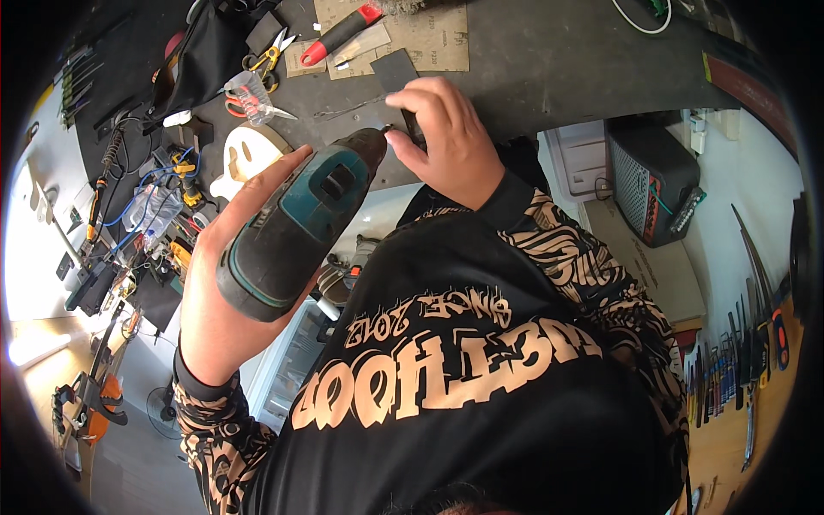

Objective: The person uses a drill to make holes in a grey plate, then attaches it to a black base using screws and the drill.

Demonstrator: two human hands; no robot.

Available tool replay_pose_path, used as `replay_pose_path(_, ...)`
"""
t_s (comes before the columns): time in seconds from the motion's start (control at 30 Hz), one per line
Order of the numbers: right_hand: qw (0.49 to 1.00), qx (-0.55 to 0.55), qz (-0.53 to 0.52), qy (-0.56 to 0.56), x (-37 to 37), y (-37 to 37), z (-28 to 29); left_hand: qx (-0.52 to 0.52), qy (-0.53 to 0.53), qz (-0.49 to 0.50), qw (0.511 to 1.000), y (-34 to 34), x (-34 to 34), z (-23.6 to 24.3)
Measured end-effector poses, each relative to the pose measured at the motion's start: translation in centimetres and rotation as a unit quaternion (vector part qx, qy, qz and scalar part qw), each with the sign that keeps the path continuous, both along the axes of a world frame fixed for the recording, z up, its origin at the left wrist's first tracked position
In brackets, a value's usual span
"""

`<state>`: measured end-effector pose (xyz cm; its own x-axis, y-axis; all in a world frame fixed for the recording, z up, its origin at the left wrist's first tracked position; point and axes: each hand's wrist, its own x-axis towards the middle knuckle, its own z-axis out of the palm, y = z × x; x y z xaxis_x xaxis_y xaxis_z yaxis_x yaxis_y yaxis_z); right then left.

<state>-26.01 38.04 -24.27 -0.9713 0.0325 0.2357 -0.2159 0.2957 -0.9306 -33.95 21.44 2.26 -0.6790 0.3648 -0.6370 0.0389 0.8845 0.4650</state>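
Note:
My left hand (236,266) is wrapped round a teal and black cordless drill (300,223), whose nose points up and to the right. A small dark tip at the drill's front lies close to my right thumb; whether they touch, I cannot tell. My right hand (451,142) has its thumb and forefinger spread apart, with nothing plainly held between them. Under its fingers lies a dark grey rectangular piece (396,72). A thin dark line (350,109), wire or scratch, runs along the bench toward my forefinger. Left of the drill lies a cream-coloured, mask-like cutout (244,157) with holes.
On the dark bench (532,69) are brown sandpaper sheets (442,39), a red and black handled tool (342,34), yellow-handled scissors (269,60) and a clear plastic cup (247,96). Cables and tools crowd the left. A black speaker-like box (657,176) stands at right, above hanging hand tools (742,360).

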Motion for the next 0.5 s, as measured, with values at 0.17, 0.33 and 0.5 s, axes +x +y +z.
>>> replay_pose_path(0.17,0.995,0.083,-0.047,-0.034,0.4,0.1,-0.5,-0.020,-0.024,0.025,0.999,0.9,0.0,0.2)
replay_pose_path(0.33,0.989,0.131,0.037,-0.064,0.3,0.6,-0.3,-0.028,-0.011,0.010,0.999,1.1,0.1,-0.2)
replay_pose_path(0.5,0.989,0.115,0.049,-0.079,0.5,0.3,-0.4,-0.023,-0.004,0.000,1.000,1.2,0.1,-0.2)
